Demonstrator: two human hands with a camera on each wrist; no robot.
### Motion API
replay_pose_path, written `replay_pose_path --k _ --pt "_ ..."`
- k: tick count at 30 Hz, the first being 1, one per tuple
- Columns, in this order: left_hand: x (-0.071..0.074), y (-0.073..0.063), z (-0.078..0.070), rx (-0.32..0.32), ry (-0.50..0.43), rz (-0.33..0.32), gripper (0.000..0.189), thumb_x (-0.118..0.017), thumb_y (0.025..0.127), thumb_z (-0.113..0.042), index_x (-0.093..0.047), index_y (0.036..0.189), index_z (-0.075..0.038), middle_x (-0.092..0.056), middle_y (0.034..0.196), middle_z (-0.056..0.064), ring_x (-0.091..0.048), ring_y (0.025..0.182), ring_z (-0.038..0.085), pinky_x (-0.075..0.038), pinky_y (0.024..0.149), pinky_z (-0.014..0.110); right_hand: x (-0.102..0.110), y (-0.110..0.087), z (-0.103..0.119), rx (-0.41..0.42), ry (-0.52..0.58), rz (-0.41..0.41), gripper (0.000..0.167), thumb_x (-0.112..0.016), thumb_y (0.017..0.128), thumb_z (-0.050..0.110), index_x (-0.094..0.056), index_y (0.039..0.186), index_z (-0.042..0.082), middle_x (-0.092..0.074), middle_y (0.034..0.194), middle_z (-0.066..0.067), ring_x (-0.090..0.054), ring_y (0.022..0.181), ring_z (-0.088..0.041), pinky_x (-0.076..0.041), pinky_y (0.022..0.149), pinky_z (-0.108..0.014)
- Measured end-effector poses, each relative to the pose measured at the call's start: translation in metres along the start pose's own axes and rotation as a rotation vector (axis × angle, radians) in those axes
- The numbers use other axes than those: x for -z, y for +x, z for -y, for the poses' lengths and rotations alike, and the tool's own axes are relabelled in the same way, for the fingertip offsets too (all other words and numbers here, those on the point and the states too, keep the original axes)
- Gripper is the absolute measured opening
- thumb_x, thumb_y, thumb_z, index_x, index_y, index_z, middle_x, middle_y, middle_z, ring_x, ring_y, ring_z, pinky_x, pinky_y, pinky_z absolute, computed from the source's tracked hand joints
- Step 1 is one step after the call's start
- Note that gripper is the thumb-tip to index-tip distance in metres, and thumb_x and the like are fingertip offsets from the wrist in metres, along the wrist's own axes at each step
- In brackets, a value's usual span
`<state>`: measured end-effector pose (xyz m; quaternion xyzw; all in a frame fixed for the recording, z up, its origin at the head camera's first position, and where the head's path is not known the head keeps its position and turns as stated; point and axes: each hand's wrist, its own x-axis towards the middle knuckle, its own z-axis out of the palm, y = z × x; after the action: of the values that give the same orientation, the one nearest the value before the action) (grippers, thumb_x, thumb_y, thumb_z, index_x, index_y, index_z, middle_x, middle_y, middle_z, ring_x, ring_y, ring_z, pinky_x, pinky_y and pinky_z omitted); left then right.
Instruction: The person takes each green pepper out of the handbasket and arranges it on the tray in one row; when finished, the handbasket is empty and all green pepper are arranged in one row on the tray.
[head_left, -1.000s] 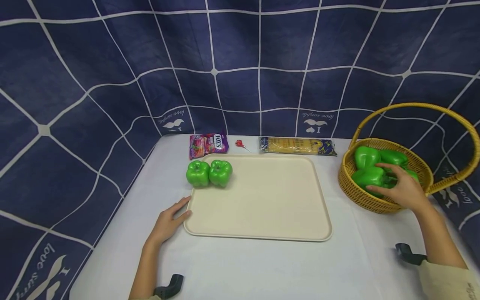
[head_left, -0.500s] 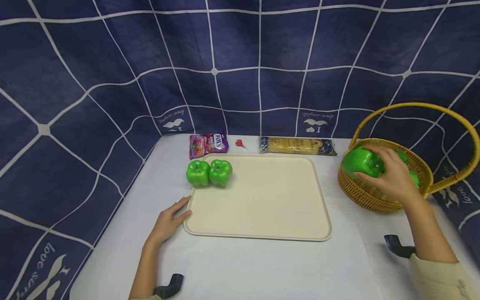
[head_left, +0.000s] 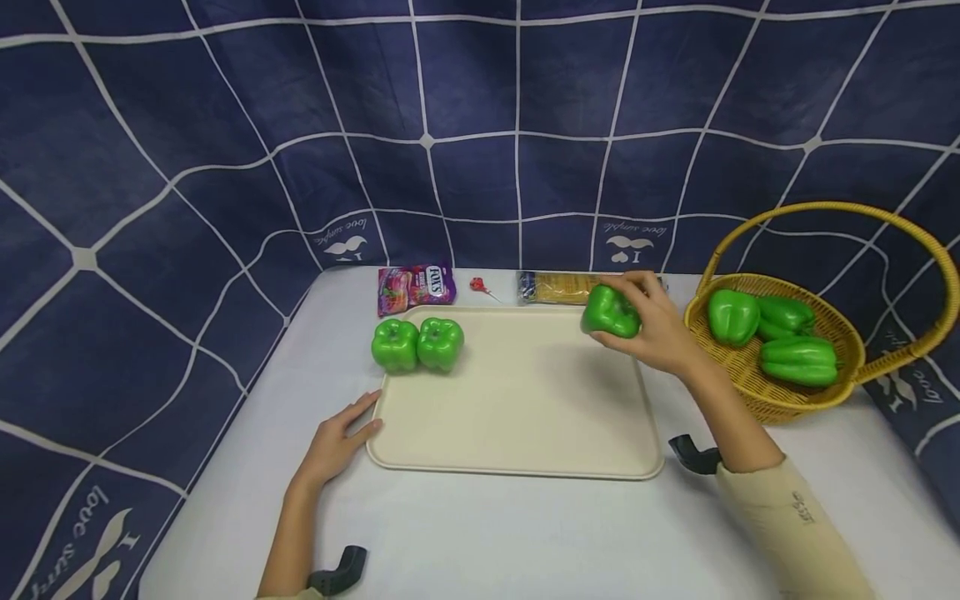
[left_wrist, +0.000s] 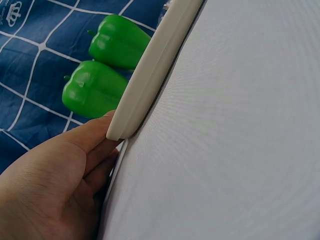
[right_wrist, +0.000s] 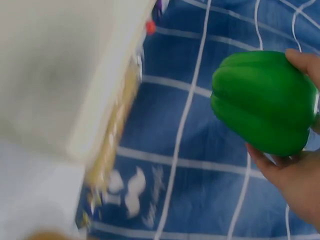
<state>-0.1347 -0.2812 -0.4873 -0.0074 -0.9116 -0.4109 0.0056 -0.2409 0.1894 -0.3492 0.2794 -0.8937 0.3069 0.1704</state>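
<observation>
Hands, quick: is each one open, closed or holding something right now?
Left hand: open, touching the edge of the tray.
Right hand: closed, holding a green bell pepper.

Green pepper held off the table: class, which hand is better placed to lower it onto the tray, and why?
Right, likely: the right hand grips the green pepper seemingly over the far right of the tray, while the left hand touches the tray's left edge.

A glossy green pepper (head_left: 609, 312) is held tilted by the right hand (head_left: 651, 332) — above the tray's (head_left: 517, 400) far right corner. The cream tray is touched at its left edge by the left hand (head_left: 336, 443); two upright peppers (head_left: 441, 343) are set side by side — at its far left corner.
</observation>
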Motion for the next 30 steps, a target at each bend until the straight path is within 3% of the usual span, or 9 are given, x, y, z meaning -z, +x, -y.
replay_pose_path --k 8,15,22,30 --pt "-0.002 0.002 0.002 0.014 -0.001 0.001 0.056 -0.057 0.087 -0.047 -0.046 0.137 -0.023 -0.036 0.144 0.008 -0.028 0.134 0.03 -0.022 0.109 0.051 -0.058 0.022 0.005 -0.019 0.125 0.135 0.075 -0.082 0.069 0.035 -0.047 0.134 0.023 -0.042 0.12 -0.01 -0.046 0.105 -0.029 -0.049 0.081 -0.048" --pt "-0.004 0.002 0.005 0.036 0.003 0.011 0.055 -0.057 0.087 -0.045 -0.046 0.137 -0.024 -0.035 0.144 0.008 -0.027 0.134 0.03 -0.021 0.109 0.051 -0.092 0.025 -0.002 -0.036 0.138 0.234 0.075 -0.082 0.069 0.031 -0.048 0.134 0.019 -0.043 0.117 -0.01 -0.047 0.101 -0.027 -0.05 0.081 -0.045" --pt "-0.004 0.001 0.005 0.028 0.008 0.002 0.056 -0.058 0.088 -0.045 -0.046 0.137 -0.022 -0.036 0.144 0.009 -0.028 0.134 0.03 -0.022 0.109 0.05 -0.105 0.021 -0.006 -0.046 0.142 0.309 0.077 -0.083 0.068 0.033 -0.048 0.134 0.015 -0.044 0.118 -0.011 -0.049 0.101 -0.026 -0.049 0.084 -0.042" --pt "-0.002 0.001 0.002 0.02 0.006 -0.005 0.054 -0.059 0.088 -0.043 -0.047 0.137 -0.022 -0.036 0.144 0.01 -0.029 0.134 0.031 -0.022 0.109 0.051 -0.101 0.019 -0.006 -0.021 0.103 0.349 0.084 -0.083 0.066 0.038 -0.045 0.137 0.016 -0.047 0.129 -0.009 -0.045 0.112 -0.027 -0.044 0.091 -0.046"
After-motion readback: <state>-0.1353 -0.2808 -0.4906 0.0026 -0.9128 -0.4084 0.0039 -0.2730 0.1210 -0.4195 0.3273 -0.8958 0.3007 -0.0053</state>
